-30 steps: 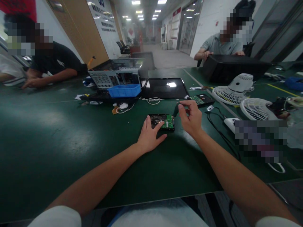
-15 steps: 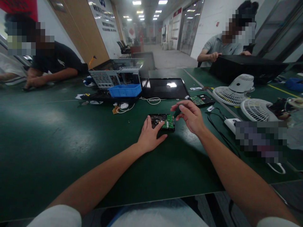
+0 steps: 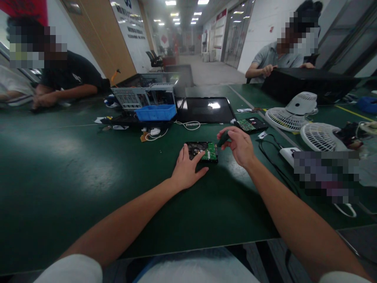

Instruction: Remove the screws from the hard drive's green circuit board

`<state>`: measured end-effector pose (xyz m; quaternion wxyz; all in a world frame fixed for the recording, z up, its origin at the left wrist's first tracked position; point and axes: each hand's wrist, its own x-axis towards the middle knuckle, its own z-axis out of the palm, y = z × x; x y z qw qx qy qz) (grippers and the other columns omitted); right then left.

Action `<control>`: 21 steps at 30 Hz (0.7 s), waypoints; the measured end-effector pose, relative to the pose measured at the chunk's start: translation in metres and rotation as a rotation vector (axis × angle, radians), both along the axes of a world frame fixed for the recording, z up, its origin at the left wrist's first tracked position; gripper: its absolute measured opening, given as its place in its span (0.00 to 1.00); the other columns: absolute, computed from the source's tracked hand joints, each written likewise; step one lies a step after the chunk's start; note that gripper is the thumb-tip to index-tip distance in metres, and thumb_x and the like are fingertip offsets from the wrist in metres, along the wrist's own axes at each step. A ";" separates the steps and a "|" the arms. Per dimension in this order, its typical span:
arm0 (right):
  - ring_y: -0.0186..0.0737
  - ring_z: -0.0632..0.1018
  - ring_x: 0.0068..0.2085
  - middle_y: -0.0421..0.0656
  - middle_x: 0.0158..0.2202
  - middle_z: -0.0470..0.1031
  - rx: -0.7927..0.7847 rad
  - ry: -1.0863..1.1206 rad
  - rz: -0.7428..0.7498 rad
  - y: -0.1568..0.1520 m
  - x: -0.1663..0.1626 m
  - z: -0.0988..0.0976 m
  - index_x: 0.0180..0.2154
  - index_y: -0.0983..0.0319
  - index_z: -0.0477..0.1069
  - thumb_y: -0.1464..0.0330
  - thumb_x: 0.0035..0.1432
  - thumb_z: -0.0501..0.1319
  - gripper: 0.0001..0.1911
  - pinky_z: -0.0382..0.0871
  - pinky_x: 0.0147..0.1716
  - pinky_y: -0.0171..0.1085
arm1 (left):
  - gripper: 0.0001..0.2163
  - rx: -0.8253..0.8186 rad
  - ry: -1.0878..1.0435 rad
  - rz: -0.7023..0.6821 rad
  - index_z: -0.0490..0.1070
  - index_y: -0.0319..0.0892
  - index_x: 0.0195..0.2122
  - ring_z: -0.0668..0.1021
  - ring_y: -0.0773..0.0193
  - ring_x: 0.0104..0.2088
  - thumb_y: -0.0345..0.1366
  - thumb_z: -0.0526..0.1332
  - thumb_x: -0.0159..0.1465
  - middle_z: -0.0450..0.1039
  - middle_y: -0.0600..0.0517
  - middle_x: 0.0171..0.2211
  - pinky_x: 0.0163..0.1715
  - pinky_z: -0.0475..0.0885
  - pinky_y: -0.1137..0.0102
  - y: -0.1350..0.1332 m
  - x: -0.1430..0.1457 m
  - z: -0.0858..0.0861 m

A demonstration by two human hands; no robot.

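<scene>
A hard drive (image 3: 211, 152) lies on the green table, its green circuit board facing up at the right end and dark metal at the left. My left hand (image 3: 186, 169) rests over its left part, fingers spread; a fingertip touches the board and the thumb is stretched out over the table in front. My right hand (image 3: 240, 146) is closed around a screwdriver (image 3: 224, 138) by its dark green handle, just right of the drive. The handle slants down toward the drive's right edge. I cannot make out the screwdriver's tip.
Beyond the hands are a blue bin (image 3: 156, 113), an open computer case (image 3: 129, 98), a black panel (image 3: 206, 110) and another drive (image 3: 250, 124). White fan parts (image 3: 284, 118), cables and a power strip (image 3: 290, 154) lie right. Two people sit across the table.
My right hand has shifted slightly right, and more of the screwdriver's handle shows. My left hand and the hard drive have stayed in place.
</scene>
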<state>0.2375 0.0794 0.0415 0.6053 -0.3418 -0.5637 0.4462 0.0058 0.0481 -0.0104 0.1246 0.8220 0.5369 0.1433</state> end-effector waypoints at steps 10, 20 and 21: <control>0.33 0.64 0.24 0.44 0.36 0.82 0.039 -0.187 -0.068 -0.003 0.005 0.009 0.36 0.60 0.78 0.63 0.62 0.59 0.10 0.54 0.21 0.35 | 0.33 0.012 0.001 -0.004 0.57 0.60 0.72 0.41 0.31 0.75 0.60 0.59 0.68 0.26 0.49 0.78 0.68 0.55 0.41 0.001 -0.002 -0.003; 0.32 0.65 0.22 0.43 0.33 0.81 -0.023 -0.100 -0.061 -0.001 0.005 0.004 0.34 0.59 0.75 0.60 0.62 0.61 0.10 0.53 0.20 0.33 | 0.32 0.009 0.006 0.003 0.58 0.60 0.72 0.42 0.31 0.75 0.59 0.59 0.68 0.28 0.49 0.78 0.69 0.54 0.42 0.001 0.000 -0.001; 0.32 0.65 0.22 0.43 0.33 0.81 -0.021 -0.089 -0.062 0.000 0.005 0.004 0.34 0.59 0.75 0.60 0.62 0.62 0.10 0.53 0.20 0.33 | 0.32 0.011 0.005 0.003 0.58 0.60 0.72 0.42 0.31 0.75 0.58 0.60 0.68 0.28 0.49 0.78 0.69 0.54 0.42 0.000 0.000 -0.001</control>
